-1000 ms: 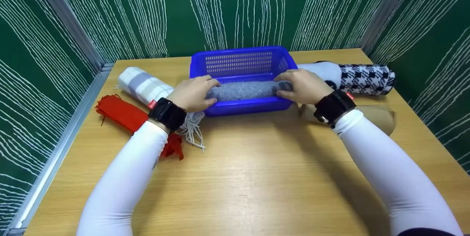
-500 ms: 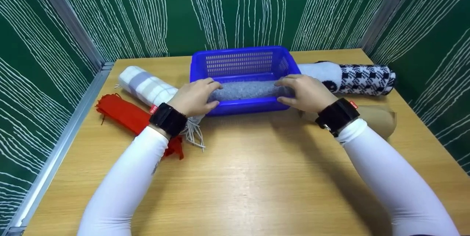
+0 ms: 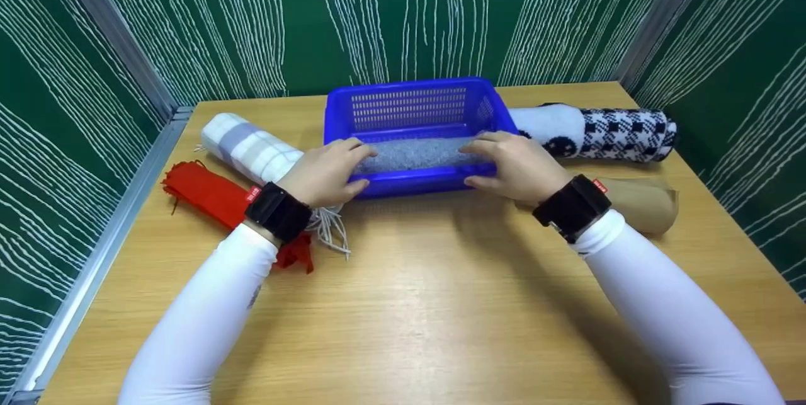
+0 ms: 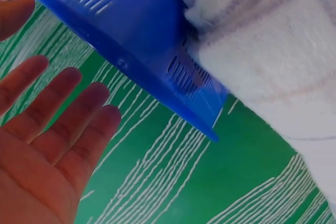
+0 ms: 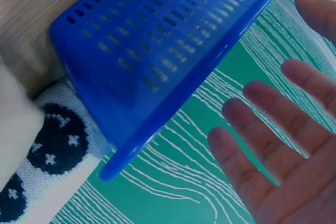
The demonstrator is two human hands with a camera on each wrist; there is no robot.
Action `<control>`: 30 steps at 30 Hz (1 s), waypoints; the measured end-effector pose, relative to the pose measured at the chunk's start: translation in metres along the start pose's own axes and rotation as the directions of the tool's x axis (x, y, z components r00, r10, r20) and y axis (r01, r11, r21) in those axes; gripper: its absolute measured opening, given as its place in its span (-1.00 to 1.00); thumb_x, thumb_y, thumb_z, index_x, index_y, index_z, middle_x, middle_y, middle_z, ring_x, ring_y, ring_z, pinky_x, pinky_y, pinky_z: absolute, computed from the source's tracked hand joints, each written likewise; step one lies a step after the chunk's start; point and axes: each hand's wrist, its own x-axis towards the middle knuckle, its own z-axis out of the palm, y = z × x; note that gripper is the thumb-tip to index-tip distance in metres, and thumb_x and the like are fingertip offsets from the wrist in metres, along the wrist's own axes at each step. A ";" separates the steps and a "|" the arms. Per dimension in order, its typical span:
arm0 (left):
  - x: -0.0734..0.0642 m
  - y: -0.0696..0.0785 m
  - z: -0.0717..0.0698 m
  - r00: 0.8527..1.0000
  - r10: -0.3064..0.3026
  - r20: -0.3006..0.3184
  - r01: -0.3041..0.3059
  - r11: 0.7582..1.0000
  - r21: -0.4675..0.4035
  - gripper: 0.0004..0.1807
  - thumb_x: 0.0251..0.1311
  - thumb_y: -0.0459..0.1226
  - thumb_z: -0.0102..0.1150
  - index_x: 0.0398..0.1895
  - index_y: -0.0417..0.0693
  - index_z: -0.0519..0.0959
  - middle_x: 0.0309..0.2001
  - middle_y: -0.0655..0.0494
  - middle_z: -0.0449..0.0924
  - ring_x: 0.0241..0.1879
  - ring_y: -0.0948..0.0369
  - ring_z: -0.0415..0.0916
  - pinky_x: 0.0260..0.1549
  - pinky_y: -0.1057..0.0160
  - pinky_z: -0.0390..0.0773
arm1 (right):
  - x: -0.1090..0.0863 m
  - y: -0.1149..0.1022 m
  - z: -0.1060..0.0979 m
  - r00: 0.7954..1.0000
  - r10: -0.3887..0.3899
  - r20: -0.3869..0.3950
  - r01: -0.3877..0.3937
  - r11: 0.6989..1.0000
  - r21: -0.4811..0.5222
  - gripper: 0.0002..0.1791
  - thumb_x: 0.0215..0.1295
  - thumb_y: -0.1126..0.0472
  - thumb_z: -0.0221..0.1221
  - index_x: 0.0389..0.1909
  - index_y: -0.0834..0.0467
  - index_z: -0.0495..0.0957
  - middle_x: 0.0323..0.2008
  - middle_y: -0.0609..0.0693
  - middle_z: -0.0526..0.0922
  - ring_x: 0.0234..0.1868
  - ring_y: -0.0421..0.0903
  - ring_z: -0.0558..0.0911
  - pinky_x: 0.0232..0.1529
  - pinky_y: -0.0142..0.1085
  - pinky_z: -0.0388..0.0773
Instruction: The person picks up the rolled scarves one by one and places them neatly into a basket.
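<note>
A rolled grey knitted cloth [image 3: 415,154] lies lengthwise along the near side of a blue plastic basket [image 3: 409,85]. My left hand [image 3: 327,172] is over the basket's near left corner, and its fingers are extended and spread in the left wrist view. Over the near right corner is my right hand [image 3: 522,165], also with straight, spread fingers in the right wrist view. Neither hand grips anything. In the head view the fingertips overlap the ends of the grey roll, hiding them.
To the left lie a white plaid rolled scarf [image 3: 252,147] with fringe and a folded red cloth [image 3: 208,192]. A black-and-white patterned roll [image 3: 623,134] and a tan roll [image 3: 648,205] lie right of the basket. Green walls enclose the wooden table [image 3: 415,304].
Both hands have let go of the grey roll and drawn slightly back toward the body, their fingers straightening. The roll stays in the basket.
</note>
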 end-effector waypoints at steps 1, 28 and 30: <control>-0.001 -0.001 0.000 1.000 0.003 -0.002 -0.003 1.000 0.002 -0.43 0.44 -0.17 0.36 0.45 -0.11 0.55 0.31 -0.13 0.63 0.30 -0.12 0.61 0.31 -0.14 0.65 | 0.000 -0.001 0.001 1.000 0.000 0.000 0.000 1.000 -0.005 -0.40 0.27 0.02 0.55 0.26 0.20 0.70 0.21 0.23 0.74 0.23 0.24 0.72 0.32 0.18 0.65; -0.031 -0.027 -0.008 0.998 0.054 0.009 -0.054 0.996 -0.069 -0.35 0.37 -0.24 0.40 0.49 -0.18 0.50 0.35 -0.20 0.58 0.34 -0.13 0.56 0.43 -0.14 0.55 | 0.008 -0.044 0.016 0.996 -0.089 0.005 0.089 0.996 -0.001 -0.30 0.30 -0.05 0.53 0.39 0.16 0.62 0.27 0.21 0.71 0.31 0.24 0.68 0.36 0.18 0.62; -0.033 -0.029 -0.009 0.999 0.040 0.017 -0.039 0.997 -0.065 -0.36 0.38 -0.23 0.40 0.49 -0.18 0.50 0.39 -0.20 0.56 0.41 -0.14 0.52 0.47 -0.16 0.51 | 0.009 -0.046 0.016 0.996 -0.092 0.005 0.092 0.996 -0.002 -0.30 0.31 -0.05 0.52 0.39 0.15 0.62 0.26 0.20 0.72 0.30 0.23 0.69 0.34 0.18 0.64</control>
